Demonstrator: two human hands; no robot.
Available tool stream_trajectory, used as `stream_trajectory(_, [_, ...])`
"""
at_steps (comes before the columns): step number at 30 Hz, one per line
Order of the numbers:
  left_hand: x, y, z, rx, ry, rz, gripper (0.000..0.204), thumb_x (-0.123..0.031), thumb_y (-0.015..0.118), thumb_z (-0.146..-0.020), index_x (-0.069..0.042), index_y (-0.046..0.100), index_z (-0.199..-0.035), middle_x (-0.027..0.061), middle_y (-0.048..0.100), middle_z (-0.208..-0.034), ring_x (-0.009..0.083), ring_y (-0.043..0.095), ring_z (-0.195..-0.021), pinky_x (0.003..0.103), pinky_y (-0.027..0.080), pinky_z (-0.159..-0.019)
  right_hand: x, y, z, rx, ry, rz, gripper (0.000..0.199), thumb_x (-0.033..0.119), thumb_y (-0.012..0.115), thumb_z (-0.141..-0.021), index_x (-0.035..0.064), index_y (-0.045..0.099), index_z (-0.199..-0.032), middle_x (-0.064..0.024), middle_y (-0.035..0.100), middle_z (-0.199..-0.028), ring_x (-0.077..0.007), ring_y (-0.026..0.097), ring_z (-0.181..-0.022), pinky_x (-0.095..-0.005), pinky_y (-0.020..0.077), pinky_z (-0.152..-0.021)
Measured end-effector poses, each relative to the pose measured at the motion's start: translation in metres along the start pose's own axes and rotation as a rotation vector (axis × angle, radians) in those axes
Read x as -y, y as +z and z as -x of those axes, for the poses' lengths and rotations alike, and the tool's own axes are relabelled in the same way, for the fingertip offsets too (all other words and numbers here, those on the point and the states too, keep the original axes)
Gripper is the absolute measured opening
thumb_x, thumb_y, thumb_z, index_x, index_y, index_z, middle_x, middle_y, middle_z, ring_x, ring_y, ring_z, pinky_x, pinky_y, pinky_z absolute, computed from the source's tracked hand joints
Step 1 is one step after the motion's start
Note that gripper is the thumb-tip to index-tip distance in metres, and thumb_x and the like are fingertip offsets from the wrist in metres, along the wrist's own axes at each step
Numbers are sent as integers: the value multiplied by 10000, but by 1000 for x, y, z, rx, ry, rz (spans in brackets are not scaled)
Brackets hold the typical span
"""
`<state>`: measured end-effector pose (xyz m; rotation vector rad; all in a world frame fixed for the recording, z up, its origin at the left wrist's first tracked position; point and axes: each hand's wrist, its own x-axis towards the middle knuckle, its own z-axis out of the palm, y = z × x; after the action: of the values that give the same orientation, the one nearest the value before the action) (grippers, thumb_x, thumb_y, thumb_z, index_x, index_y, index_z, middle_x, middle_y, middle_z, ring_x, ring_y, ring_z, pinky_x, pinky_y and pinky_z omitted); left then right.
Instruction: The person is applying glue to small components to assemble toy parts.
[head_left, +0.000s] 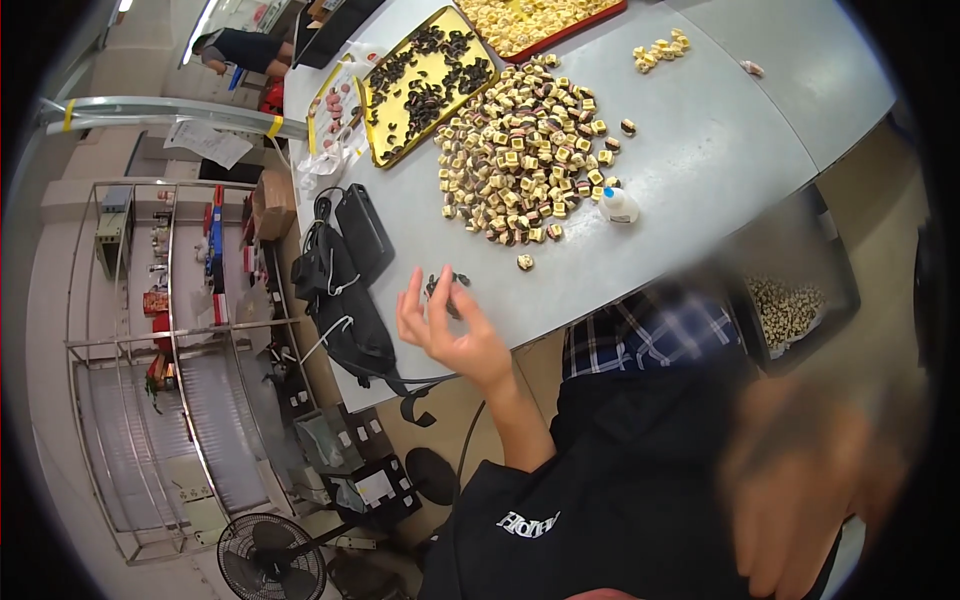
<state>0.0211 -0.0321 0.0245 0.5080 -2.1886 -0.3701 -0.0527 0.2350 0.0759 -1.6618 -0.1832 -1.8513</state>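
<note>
My left hand (447,330) is raised above the near edge of the grey table (690,120), its fingers apart and curved. Just behind those fingers lie a few small dark pieces (459,280). Off to the lower right, my right hand (795,490) is smeared by motion beside my black top, so whether it holds anything is unclear. A large heap of small cream, pink and dark block-shaped pieces (520,150) covers the middle of the table. One loose block piece (525,262) sits between the heap and my left hand. A small white bottle with a blue tip (619,206) stands at the heap's right.
A yellow tray (390,150) carries dark curved pieces; a red-rimmed tray (570,43) holds cream ones. A black pouch (345,320) and black device (365,232) with cables lie left. At right, a dark bin (845,265) contains small pieces. A fan (270,560) stands lower left.
</note>
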Motion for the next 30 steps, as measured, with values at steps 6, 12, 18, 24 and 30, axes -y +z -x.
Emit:
stream_trajectory(6, [18,-16,9,-5,-77,-152,182,-63,595,-784,-86,656,-953,61,505,-1178,280,321,-1166,398,311,-947,-4,3,-1,-31,-48,-38,329,221,478,-903,-64,577,-770,-144,524,-561,-210,460,-423,-310,317,-365])
stream_trajectory(12, [19,-7,8,85,-64,-207,183,-122,647,-760,-110,663,-942,60,478,-1210,302,279,-1193,424,274,-977,-7,12,-8,-53,-83,-58,330,212,483,-903,-68,584,-760,-146,529,-560,-207,461,-419,-307,313,-358])
stream_trajectory(18, [29,-3,8,113,-66,-165,156,-120,677,-723,-94,681,-877,84,483,-1206,349,253,-1214,481,256,-963,-9,27,-18,-66,-106,-62,332,202,487,-904,-73,590,-750,-149,534,-559,-203,461,-415,-304,309,-352])
stream_trajectory(24, [27,0,9,83,-41,-101,107,-135,662,-750,-98,686,-848,63,519,-1161,317,293,-1189,434,272,-971,-12,48,-31,-93,-115,-49,334,193,492,-905,-78,597,-739,-152,539,-559,-199,462,-411,-301,305,-345])
stream_trajectory(30, [27,-5,9,-18,-36,18,115,-129,654,-759,-82,680,-861,52,583,-1059,313,379,-1130,407,322,-942,-15,63,-45,-102,-116,-82,336,183,497,-905,-82,603,-729,-155,543,-558,-196,463,-407,-298,301,-338])
